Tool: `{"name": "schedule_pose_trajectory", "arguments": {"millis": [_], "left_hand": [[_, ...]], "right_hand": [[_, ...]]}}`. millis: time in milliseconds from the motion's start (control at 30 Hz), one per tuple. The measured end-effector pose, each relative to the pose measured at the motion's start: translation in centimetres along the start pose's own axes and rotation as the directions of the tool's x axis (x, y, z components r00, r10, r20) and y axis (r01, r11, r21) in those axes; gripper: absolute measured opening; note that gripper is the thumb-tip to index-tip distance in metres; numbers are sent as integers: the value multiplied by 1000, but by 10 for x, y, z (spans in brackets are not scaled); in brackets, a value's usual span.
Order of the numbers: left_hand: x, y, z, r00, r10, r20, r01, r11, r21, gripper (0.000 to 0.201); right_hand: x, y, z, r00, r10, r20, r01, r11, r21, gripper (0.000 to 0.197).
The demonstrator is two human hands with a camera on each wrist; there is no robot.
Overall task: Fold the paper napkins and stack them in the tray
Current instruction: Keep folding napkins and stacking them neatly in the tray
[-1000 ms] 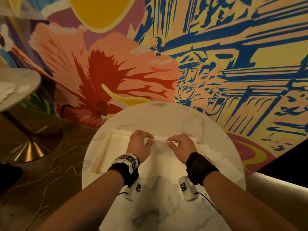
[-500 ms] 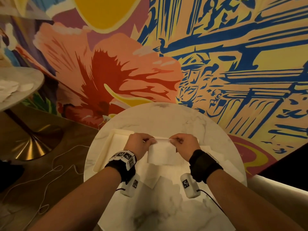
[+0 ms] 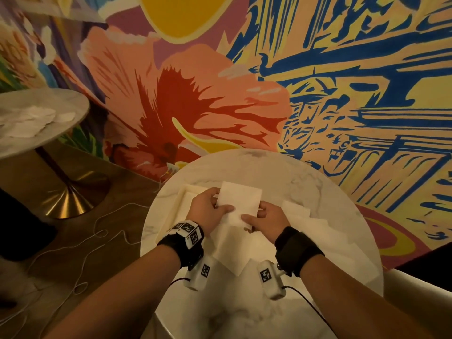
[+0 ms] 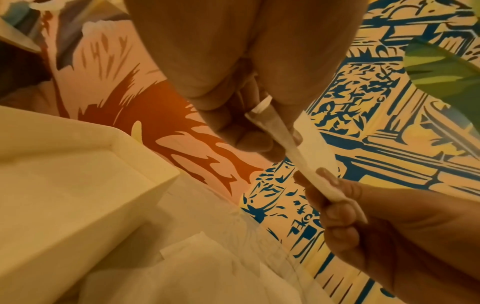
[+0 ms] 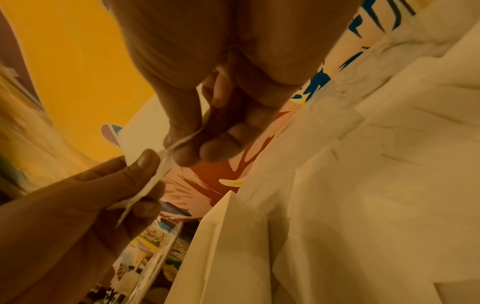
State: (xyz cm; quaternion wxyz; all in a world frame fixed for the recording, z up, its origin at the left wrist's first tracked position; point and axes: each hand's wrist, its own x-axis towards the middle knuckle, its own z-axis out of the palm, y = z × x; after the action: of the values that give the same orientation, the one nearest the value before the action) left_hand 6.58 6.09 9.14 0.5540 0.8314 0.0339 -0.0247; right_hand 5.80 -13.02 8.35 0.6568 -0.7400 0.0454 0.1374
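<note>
A folded white paper napkin (image 3: 241, 200) is held in the air above the round marble table (image 3: 264, 172), between both hands. My left hand (image 3: 210, 207) pinches its left edge, thumb on top. At the near right corner my right hand (image 3: 265, 217) pinches it too. Both wrist views show the napkin (image 4: 301, 156) (image 5: 155, 176) edge-on between thumbs and fingers. The cream tray (image 3: 182, 204) lies on the table's left part, under and left of my left hand; its corner (image 4: 145, 164) fills the left wrist view. Unfolded napkins (image 3: 318, 231) lie spread on the right.
More loose napkins (image 5: 376, 185) cover the table near my wrists. A painted mural wall (image 3: 318, 81) stands right behind the table. A second round table (image 3: 61, 104) with napkins on it, on a brass base (image 3: 66, 201), is at the left. Thin cables (image 3: 93, 241) lie on the floor.
The napkin, stretched edge-on between my hands a second ago, has been folded and tipped up so its flat face shows. My hands have drawn closer together.
</note>
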Motion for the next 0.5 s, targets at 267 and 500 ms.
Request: {"name": "schedule_pose_trajectory", "arguments": {"millis": [267,500], "left_hand": [[-2,-17,-35,999,6,-44,-3,997,76,24],[-2,-40,-64,998,-41,-50,49,984,170,24]], "right_hand": [[21,-14,12,996,-90,-19,84,976,-202,24],[55,-35,47,974,-222,54,216,817,-535,7]]}}
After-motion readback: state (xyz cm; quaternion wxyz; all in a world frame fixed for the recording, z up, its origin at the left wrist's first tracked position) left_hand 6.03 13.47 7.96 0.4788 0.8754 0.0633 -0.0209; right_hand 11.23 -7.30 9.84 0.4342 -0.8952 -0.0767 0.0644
